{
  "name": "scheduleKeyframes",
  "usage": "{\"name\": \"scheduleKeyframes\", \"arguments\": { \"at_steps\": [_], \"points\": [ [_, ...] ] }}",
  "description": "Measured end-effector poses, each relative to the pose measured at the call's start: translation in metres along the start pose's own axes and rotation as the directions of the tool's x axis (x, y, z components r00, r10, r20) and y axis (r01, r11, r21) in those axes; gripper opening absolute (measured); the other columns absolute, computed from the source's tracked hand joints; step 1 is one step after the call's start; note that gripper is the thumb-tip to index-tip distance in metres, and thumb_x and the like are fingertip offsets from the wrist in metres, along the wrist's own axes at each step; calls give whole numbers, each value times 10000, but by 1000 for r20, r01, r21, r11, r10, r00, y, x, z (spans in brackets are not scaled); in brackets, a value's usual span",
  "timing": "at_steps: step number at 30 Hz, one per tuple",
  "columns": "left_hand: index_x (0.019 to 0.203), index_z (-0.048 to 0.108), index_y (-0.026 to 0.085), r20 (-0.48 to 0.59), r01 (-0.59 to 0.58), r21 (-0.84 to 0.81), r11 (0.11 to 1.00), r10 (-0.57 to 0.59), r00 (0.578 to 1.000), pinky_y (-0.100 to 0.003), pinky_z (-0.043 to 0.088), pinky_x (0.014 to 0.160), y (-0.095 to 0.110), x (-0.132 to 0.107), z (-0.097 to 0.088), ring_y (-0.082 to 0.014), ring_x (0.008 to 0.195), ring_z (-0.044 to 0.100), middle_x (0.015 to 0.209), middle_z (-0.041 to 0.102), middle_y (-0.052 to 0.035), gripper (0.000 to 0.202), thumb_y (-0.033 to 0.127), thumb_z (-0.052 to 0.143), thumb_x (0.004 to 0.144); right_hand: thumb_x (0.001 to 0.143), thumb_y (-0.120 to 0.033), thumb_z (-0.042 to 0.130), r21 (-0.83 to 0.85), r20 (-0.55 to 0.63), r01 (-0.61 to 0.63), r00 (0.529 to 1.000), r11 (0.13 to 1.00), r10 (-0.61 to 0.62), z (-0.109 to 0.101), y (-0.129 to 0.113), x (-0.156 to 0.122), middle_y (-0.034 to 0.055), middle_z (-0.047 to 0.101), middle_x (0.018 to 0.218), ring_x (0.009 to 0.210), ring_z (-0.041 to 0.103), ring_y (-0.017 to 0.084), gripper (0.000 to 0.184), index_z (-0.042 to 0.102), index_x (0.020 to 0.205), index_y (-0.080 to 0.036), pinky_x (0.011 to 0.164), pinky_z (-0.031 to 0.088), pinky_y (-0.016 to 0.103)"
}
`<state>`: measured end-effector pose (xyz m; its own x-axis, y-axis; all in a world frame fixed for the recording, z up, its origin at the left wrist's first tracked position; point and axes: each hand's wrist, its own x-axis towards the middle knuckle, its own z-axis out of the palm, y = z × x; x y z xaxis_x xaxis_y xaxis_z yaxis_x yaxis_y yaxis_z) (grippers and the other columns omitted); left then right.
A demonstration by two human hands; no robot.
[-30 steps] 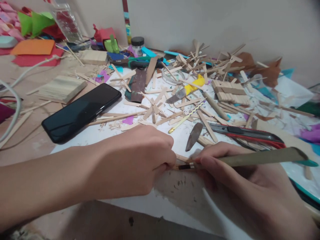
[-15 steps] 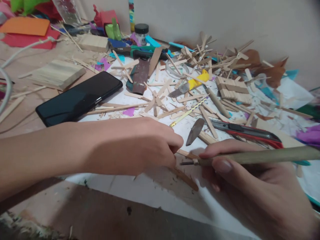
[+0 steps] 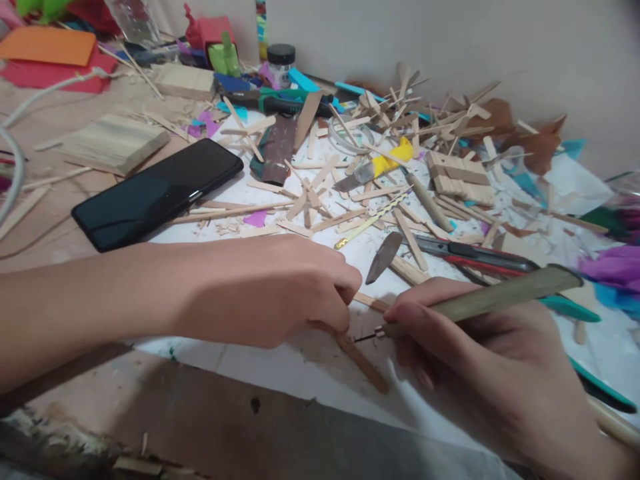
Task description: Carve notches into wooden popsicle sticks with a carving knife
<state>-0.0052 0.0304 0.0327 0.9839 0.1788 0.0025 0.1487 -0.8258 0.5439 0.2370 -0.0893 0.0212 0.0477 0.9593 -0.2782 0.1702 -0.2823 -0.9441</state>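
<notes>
My left hand is closed on a narrow brown wooden stick, pressing it near the white paper; its fingertips are partly hidden. The stick's free end points down and to the right. In my right hand is a wood carving tool with a thick greenish-brown wooden handle and a thin metal tip, held like a pen. The tip is at the stick's edge, just right of my left fingers; whether it touches I cannot tell. A dark, wedge-shaped blade head lies just beyond my hands.
A black phone lies behind my left forearm. A red and black box cutter, a yellow-handled knife, a pencil and many scattered craft sticks cover the paper. Wooden blocks sit at left. Green-handled pliers lie farther back.
The carving tool's tip has moved down and left to the stick, and its handle now slants more steeply. My left hand keeps its hold on the stick; the view has shifted slightly.
</notes>
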Motion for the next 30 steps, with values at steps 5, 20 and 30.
{"name": "scheduleKeyframes", "arguments": {
  "at_steps": [5,20,30],
  "points": [
    [786,710,240,-30,-6,-42,999,4,1000,-277,396,698,-3,1,0,-142,783,616,870,687,33,358,-118,685,780,994,-564,878,-36,52,34,998,999,-32,7,-6,-1,40,686,522,410,567,117,422,825,760,-216,384,354,210],
    [837,794,197,-99,-144,-19,989,142,985,-280,333,723,-12,0,5,-124,788,559,885,654,17,261,-12,690,954,982,-589,893,-96,83,61,995,993,-53,1,-5,3,23,719,597,491,631,126,349,854,864,-263,432,459,194],
    [886,810,239,-150,-206,25,978,207,967,-303,371,684,-17,0,8,-147,788,600,893,691,-10,378,40,523,1032,956,-387,929,-121,242,78,969,990,-47,6,-24,13,-2,678,586,499,610,100,344,782,701,-209,453,463,186]
  ]
}}
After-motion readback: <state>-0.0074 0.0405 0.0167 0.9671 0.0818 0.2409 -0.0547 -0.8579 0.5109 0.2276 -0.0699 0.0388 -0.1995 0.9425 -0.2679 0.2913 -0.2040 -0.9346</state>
